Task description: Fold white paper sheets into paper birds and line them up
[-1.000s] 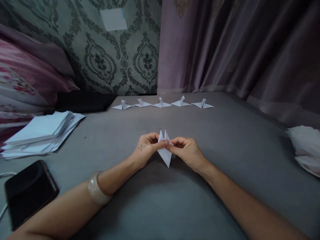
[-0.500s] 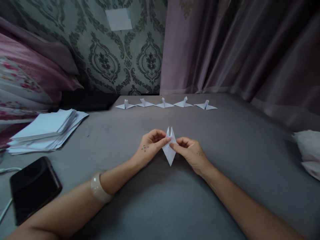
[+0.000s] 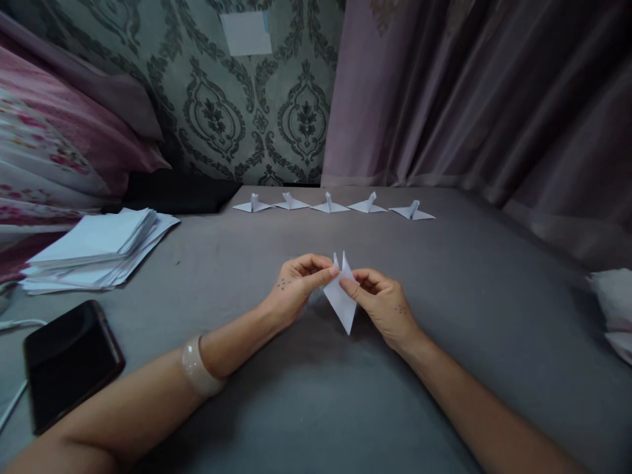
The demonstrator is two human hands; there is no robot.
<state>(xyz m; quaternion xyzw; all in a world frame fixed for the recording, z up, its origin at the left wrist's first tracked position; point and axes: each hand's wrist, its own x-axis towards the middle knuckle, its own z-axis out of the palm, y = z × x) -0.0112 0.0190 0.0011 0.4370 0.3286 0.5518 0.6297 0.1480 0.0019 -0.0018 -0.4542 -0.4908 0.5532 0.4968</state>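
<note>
A white folded paper (image 3: 344, 304), shaped like a kite with two narrow points at its top, is held up between both hands above the grey surface. My left hand (image 3: 302, 284) pinches its upper left edge between thumb and fingers. On the other side, my right hand (image 3: 382, 299) grips the upper right edge, thumb lying across the front. The fingertips behind the paper are partly hidden. Farther back, several white origami cranes (image 3: 329, 205) stand in a row with their wings spread.
At the left lies a stack of white paper sheets (image 3: 93, 240), with a black phone (image 3: 74, 362) and a white cable (image 3: 14, 401) nearer me. A black cloth (image 3: 182, 191) rests at the back left. White crumpled material (image 3: 615, 296) sits at the right edge.
The folded paper has tilted, its lower tip swinging slightly to the right. Both hands keep their pinch on it. The whole view has shifted a little.
</note>
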